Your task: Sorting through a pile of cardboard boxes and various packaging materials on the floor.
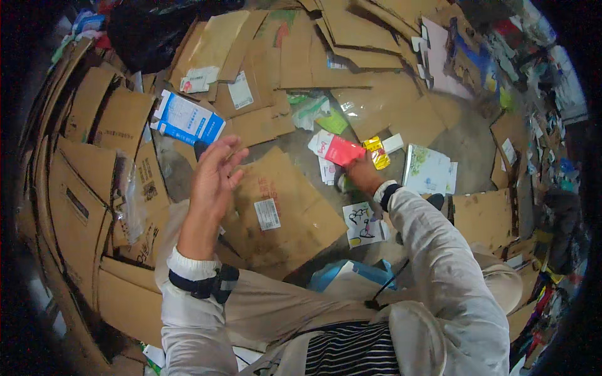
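Observation:
My left hand (pixel 217 171) is raised over the floor with its fingers loosely curled and apart, holding nothing. Just beyond it lies a blue and white flattened carton (pixel 190 120). My right hand (pixel 364 175) reaches down to the lower corner of a red and white carton (pixel 336 148); its fingertips are hidden, so a grip cannot be made out. Close by the right hand are a shiny yellow wrapper (pixel 377 152) and a small white piece (pixel 393 143). Between my hands, a large flattened brown cardboard box (pixel 287 211) with a white label lies on the floor.
Stacked cardboard sheets (pixel 80 188) line the left side, and more cardboard (pixel 362 28) covers the far side. A white printed carton (pixel 428 167), a marked white sheet (pixel 362 224) and blue material (pixel 329 276) lie nearer me. Mixed plastic waste (pixel 541 117) is piled at right.

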Available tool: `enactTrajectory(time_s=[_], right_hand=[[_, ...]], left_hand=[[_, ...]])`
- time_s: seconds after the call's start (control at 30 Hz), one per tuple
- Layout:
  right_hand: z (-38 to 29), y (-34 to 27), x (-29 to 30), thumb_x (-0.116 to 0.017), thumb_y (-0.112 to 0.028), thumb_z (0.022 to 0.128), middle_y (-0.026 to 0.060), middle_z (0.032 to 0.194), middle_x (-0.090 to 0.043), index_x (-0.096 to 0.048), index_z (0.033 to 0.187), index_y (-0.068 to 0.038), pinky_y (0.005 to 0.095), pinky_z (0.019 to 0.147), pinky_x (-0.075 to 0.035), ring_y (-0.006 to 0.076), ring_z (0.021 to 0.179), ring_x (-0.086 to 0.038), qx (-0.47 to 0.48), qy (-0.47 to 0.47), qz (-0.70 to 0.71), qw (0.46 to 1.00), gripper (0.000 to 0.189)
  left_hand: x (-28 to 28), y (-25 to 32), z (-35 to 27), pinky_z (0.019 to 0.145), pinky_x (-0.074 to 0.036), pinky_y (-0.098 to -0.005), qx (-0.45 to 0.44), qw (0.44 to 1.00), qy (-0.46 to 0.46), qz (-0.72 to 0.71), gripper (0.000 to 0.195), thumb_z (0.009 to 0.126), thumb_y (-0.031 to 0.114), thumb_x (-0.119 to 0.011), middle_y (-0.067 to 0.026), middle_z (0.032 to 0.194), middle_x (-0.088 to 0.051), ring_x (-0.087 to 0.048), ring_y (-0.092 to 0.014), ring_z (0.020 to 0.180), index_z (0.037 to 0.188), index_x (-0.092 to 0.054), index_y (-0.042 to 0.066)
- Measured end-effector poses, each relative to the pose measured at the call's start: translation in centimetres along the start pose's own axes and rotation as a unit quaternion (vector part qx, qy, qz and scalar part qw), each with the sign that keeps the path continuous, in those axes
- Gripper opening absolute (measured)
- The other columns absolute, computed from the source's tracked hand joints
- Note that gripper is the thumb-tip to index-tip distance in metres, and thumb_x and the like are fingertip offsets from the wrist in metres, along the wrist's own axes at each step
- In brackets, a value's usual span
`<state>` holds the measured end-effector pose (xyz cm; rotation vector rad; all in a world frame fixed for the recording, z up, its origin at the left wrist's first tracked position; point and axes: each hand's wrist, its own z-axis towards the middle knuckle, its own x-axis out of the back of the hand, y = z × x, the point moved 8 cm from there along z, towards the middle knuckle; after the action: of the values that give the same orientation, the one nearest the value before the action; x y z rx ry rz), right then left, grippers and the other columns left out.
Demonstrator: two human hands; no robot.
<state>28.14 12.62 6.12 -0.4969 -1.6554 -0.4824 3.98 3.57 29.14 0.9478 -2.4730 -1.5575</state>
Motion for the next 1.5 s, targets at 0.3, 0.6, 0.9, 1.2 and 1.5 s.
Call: enactTrajectory(time_s=[0.3, 0.6, 0.9, 1.2, 1.5], right_hand=[[-3.2, 7.7, 0.1, -0.052, -0.025, 0.068, 0.019, 0.077, -0.055, -0.054, 0.082, -0.004, 0.0403, 0.062, -0.043, 0.0344, 0.071, -0.054, -0.239, -0.038, 0.307, 0.92, 0.026], [-14.8, 0.2, -11.6, -0.055, -0.026, 0.062, 0.0149, 0.087, -0.055, -0.054, 0.09, -0.005, 0.0416, 0.062, -0.043, 0.0319, 0.072, -0.055, -0.193, -0.159, 0.291, 0.924, 0.034], [-18.1, -3.7, -7.7, -0.067, -0.029, 0.053, 0.0145, 0.092, -0.054, -0.042, 0.098, -0.004, 0.0426, 0.071, -0.04, 0.0305, 0.085, -0.053, -0.4, -0.217, 0.302, 0.838, 0.057], [-16.7, -4.4, -8.4, -0.065, -0.03, 0.054, 0.012, 0.088, -0.058, -0.058, 0.087, -0.009, 0.0368, 0.073, -0.044, 0.0282, 0.082, -0.055, -0.377, -0.322, 0.309, 0.812, 0.04], [-12.1, 3.2, -6.7, -0.058, -0.024, 0.059, 0.016, 0.082, -0.057, -0.058, 0.082, -0.004, 0.0387, 0.065, -0.044, 0.0316, 0.075, -0.056, -0.047, -0.283, 0.247, 0.926, 0.03]], left_hand=[[0.3, -0.8, -0.5, 0.057, -0.045, -0.0207, 0.017, 1.0, 0.01, -0.007, 0.026, 0.078, 0.022, -0.048, -0.0015, 0.096, -0.051, -0.052, -0.012, 0.085, 0.099, -0.049, 0.007], [-1.1, -0.1, 0.1, 0.055, -0.045, -0.0196, 0.003, 1.0, 0.005, -0.024, 0.026, 0.076, 0.017, -0.049, -0.005, 0.098, -0.051, -0.051, -0.014, 0.087, 0.098, -0.05, 0.003], [0.1, -0.8, -0.1, 0.069, -0.032, -0.0226, 0.026, 0.999, 0.019, 0.019, 0.031, 0.074, 0.024, -0.05, 0.0011, 0.102, -0.049, -0.045, -0.012, 0.093, 0.101, -0.049, 0.011], [-0.1, 0.0, -0.7, 0.067, -0.032, -0.0226, -0.034, 0.998, 0.008, 0.061, 0.032, 0.074, 0.026, -0.051, 0.0008, 0.102, -0.049, -0.045, -0.013, 0.093, 0.101, -0.049, 0.01], [0.8, 0.0, -0.4, 0.067, -0.032, -0.0233, -0.002, 0.999, 0.029, 0.039, 0.032, 0.074, 0.025, -0.049, 0.0009, 0.103, -0.048, -0.045, -0.012, 0.095, 0.103, -0.048, 0.011]])
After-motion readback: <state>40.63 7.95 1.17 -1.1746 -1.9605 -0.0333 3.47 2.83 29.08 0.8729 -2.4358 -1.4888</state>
